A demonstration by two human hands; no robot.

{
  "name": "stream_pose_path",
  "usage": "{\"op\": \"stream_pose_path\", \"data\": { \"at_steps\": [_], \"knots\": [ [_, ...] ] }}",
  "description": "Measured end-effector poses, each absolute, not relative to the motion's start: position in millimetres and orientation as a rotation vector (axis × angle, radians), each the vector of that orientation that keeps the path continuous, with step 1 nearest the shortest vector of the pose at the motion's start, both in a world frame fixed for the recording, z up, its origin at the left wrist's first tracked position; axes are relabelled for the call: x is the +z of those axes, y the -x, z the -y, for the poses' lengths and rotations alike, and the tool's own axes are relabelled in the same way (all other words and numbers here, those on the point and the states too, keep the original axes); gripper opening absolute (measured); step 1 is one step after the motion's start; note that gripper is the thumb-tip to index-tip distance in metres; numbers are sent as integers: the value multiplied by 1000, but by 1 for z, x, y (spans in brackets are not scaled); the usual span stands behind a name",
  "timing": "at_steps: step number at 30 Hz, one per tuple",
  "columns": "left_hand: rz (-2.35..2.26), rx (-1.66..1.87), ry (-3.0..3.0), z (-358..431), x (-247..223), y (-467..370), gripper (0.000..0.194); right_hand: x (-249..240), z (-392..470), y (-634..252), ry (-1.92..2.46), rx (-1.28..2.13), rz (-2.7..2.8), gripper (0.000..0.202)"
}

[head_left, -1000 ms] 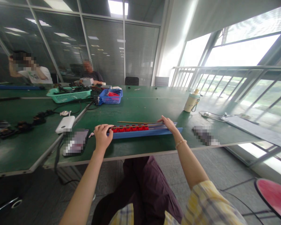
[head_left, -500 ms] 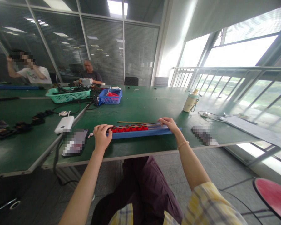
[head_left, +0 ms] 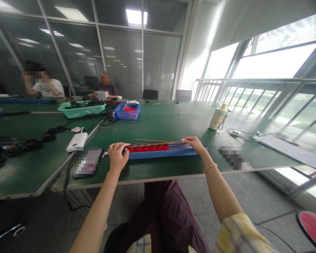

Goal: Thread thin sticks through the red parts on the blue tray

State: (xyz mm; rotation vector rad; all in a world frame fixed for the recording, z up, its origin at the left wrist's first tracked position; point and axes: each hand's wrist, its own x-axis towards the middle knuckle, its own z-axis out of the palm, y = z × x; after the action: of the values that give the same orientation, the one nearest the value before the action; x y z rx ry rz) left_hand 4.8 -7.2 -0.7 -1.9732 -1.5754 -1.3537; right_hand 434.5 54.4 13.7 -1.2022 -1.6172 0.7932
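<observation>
A long blue channel (head_left: 163,153) lies along the near part of the green table, with a row of several red blocks (head_left: 148,147) in its left half. My left hand (head_left: 118,154) is closed round the channel's left end, fingers over the top and thumb on the near side. At the right end, my right hand (head_left: 192,143) is closed in a pinch where a thin brass-coloured rod (head_left: 158,141) meets its fingertips. That rod runs leftward just behind the red blocks. The exact hold of the right fingers is partly hidden.
Left of the channel lie a phone (head_left: 88,163) and a white power bank (head_left: 77,141). Farther back stand a green basket (head_left: 83,111) of cables and a blue basket (head_left: 127,114). To the right are a bottle (head_left: 218,118) and papers (head_left: 289,149). Two people sit beyond.
My view has shifted slightly, so everything appears a little lower and farther right. Both hands stay at the channel's ends; the right hand looks slightly lower over it.
</observation>
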Motion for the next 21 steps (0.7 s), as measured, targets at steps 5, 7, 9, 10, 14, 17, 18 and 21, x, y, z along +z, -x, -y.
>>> {"op": "stream_pose_path", "data": {
  "at_steps": [5,7,9,10,14,17,18,21],
  "knots": [
    [1585,-1374,1969,8,0,-5,26,10,-57,-436,1213,734,1596,52],
    [1591,-1384,1963,9,1,-6,26,9,-58,-436,1222,690,1578,53],
    [1587,-1388,1964,9,1,-7,26,8,-59,-437,1230,657,1566,53],
    [1582,-1390,1964,9,2,-7,26,7,-60,-438,1230,640,1561,53],
    [1580,-1394,1960,9,1,-6,27,2,-63,-443,1242,541,1526,55],
    [1601,-1390,1949,8,1,-5,27,-1,-66,-445,1249,489,1471,59],
    [1605,-1390,1948,8,1,-5,27,-2,-66,-446,1252,481,1453,61],
    [1611,-1389,1951,8,1,-5,27,-3,-67,-446,1265,468,1416,65]
  ]
}}
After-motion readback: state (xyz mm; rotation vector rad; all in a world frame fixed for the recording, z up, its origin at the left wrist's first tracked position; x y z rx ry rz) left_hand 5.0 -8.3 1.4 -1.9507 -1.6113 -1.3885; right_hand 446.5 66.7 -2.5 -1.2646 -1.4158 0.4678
